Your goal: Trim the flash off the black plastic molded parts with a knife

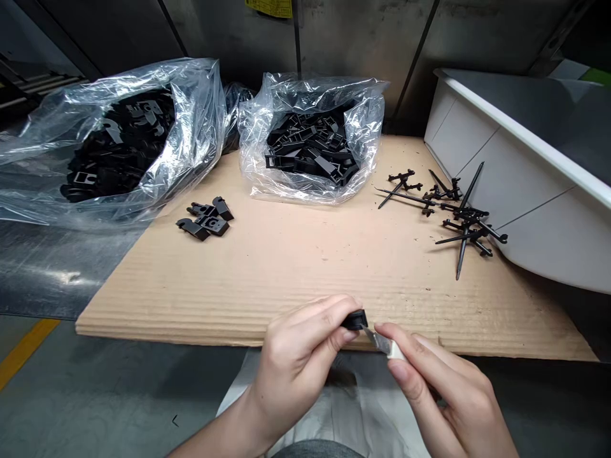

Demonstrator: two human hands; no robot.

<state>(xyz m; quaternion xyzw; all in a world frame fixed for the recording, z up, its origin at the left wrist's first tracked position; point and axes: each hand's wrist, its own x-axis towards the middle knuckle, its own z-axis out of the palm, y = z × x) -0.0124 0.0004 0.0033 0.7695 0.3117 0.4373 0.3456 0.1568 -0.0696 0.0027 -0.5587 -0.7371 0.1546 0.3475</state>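
Note:
My left hand [305, 356] pinches a small black plastic part [354, 320] between thumb and fingers, just above the front edge of the cardboard. In my right hand [443, 381] is a knife [380, 341] with a short metal blade and a whitish handle, most of which my fingers hide. The blade's tip touches the near right end of the black part. Both hands are closed, close together and low in the view.
Cardboard [305, 267] covers the work surface. On it lie a few loose black parts [206, 219] at left and several black sprues [465, 219] at right. Two clear bags [200, 121] [367, 127] of black parts stand behind. A white bin [515, 184] borders the right side.

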